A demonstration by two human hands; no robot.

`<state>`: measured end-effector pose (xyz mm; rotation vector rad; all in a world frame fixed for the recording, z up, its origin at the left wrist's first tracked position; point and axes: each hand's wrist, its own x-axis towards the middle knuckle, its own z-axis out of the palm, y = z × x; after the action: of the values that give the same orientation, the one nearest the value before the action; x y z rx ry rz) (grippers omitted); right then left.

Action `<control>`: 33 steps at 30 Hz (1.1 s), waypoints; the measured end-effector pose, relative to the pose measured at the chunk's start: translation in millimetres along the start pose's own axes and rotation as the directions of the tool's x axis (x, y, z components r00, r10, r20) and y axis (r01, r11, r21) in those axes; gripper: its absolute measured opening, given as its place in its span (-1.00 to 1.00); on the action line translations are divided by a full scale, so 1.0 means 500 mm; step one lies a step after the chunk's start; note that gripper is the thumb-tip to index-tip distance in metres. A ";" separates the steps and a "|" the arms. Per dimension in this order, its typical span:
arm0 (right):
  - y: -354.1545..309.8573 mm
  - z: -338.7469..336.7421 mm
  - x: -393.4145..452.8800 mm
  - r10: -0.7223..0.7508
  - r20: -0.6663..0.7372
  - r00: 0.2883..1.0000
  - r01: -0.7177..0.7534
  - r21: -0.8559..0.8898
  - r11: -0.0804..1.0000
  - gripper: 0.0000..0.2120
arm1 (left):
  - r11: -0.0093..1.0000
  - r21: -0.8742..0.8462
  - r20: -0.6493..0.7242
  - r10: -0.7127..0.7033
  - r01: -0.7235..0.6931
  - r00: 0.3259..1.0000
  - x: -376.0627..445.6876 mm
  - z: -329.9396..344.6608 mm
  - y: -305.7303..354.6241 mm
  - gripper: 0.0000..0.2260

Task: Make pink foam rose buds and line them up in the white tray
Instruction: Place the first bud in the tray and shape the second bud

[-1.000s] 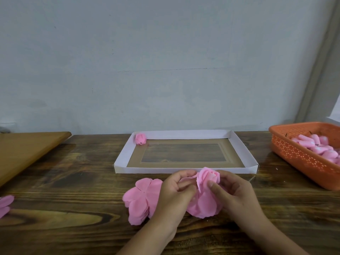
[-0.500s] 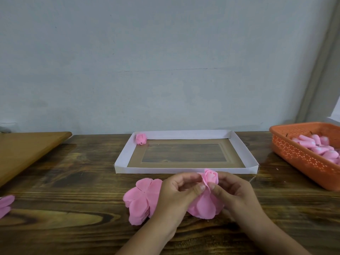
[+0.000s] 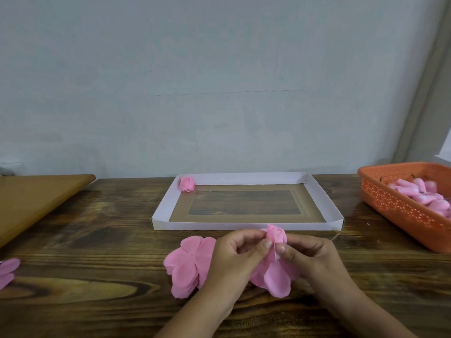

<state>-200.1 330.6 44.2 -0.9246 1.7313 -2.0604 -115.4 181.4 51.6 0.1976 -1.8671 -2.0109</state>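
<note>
Both hands hold a half-formed pink foam rose bud (image 3: 275,236) just in front of the white tray (image 3: 161,215). My left hand (image 3: 234,254) pinches a petal against the bud with thumb and forefinger. My right hand (image 3: 307,254) pinches the bud from the right. Loose petals of the same piece (image 3: 275,279) hang below the bud over the table. A stack of flat pink petal cut-outs (image 3: 188,264) lies to the left, partly under my left hand. One finished bud (image 3: 187,183) sits in the tray's far left corner.
An orange perforated basket (image 3: 400,206) with several pink foam pieces stands at the right. A light wooden board (image 3: 31,198) lies at the far left. More pink petals (image 3: 7,270) show at the left edge. A wall rises behind the table.
The fingers have wrapped a petal tighter round the bud, which is now narrower. Both thumbs have closed in on its base. The hands stay in the same place.
</note>
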 end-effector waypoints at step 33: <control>0.009 -0.004 0.003 -0.037 0.010 0.999 0.037 0.006 0.999 -0.84 | 0.999 0.052 0.102 -0.020 0.015 0.995 0.003 -0.012 0.006 -0.83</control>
<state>-203.2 330.0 40.4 -0.9705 1.7146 -2.0798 -114.0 175.2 54.3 0.1269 -1.9880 -2.0208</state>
